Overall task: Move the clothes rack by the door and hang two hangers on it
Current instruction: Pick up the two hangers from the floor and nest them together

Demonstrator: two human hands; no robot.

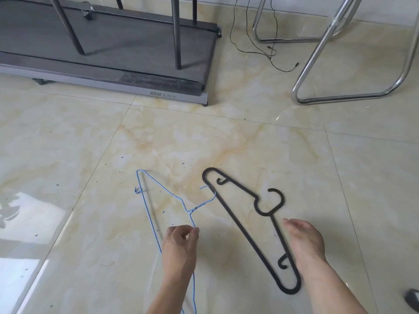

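A blue wire hanger lies flat on the tiled floor, hook pointing right. My left hand pinches its thin wire arm just below the neck, between thumb and forefinger. To the right lies a black plastic hanger, its hook turned to the upper right. My right hand rests over this hanger's shorter arm with its fingers stretched out and not closed around it. A chrome tube frame, which looks like the foot of the clothes rack, stands on the floor at the upper right.
A grey treadmill lies across the upper left, with dark poles standing on its belt. A thin black cable trails over the floor between the treadmill and the chrome frame. A small grey object sits at the bottom right edge.
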